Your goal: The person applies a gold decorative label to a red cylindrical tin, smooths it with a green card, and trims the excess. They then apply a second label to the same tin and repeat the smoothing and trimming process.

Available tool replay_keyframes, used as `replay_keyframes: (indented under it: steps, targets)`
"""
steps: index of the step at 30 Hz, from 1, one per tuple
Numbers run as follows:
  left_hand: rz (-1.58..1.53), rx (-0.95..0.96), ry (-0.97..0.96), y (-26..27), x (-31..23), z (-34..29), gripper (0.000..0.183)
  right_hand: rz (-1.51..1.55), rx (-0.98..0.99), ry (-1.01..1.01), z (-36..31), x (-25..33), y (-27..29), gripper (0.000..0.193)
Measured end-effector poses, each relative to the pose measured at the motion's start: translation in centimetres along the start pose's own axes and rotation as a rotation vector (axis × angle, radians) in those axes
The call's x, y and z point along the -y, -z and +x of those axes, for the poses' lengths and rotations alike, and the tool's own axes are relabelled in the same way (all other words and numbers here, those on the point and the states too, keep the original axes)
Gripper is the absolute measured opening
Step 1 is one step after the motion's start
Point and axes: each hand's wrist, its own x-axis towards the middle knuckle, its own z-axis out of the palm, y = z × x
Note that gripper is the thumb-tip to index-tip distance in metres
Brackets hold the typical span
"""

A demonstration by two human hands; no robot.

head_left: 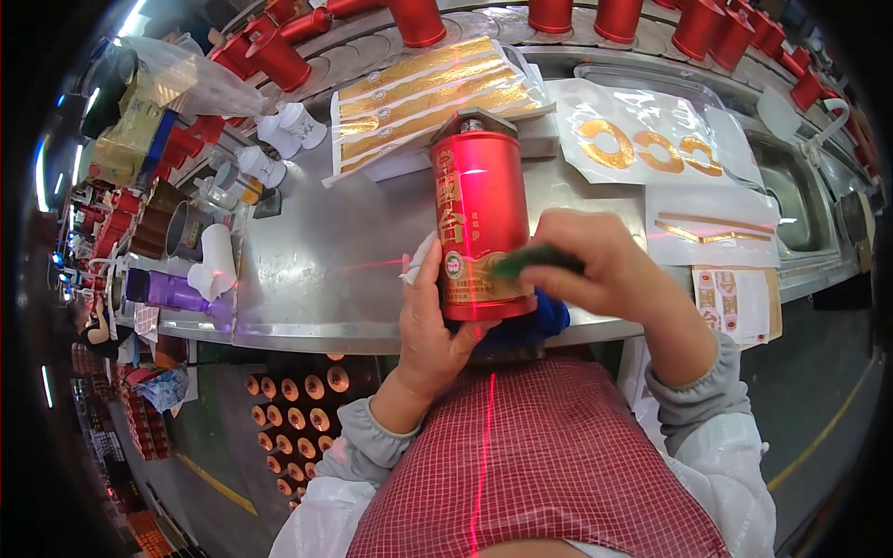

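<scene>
steel worktable (298,260) across middle of frame, shiny. metal sink (791,193) set in at right. bright tube lights (42,177) along left edge. dark floor (216,418) with yellow lines (216,483), lower left and lower right.

Red cylindrical bottle (490,205), glossy, gold characters along its left side and gold label low on its front, neck end away from the wearer; green tool (549,258) (blurred), its tip at the label.
</scene>
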Motion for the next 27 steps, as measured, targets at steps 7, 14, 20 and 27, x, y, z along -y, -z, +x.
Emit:
replay_keyframes:
  steps: [7,14,20,27]
  targets:
    - [0.029,-0.124,-0.13,-0.1,0.5,-1.2,0.068,0.016,0.033,0.049,0.1,0.0,0.2,0.017]
    - [0.239,0.037,-0.51,1.7,-0.9,-0.2,0.037,0.237,-0.126,-0.217,-2.9,-0.3,0.3,0.016]
    - [0.171,-0.03,-0.187,0.5,-1.8,2.1,0.08,-0.29,-0.452,0.046,-0.7,-3.6,-0.4,0.016]
    - [0.071,-0.009,-0.121,0.4,-0.9,0.9,0.086,-0.131,-0.422,0.099,0.3,-2.7,-0.9,0.02]
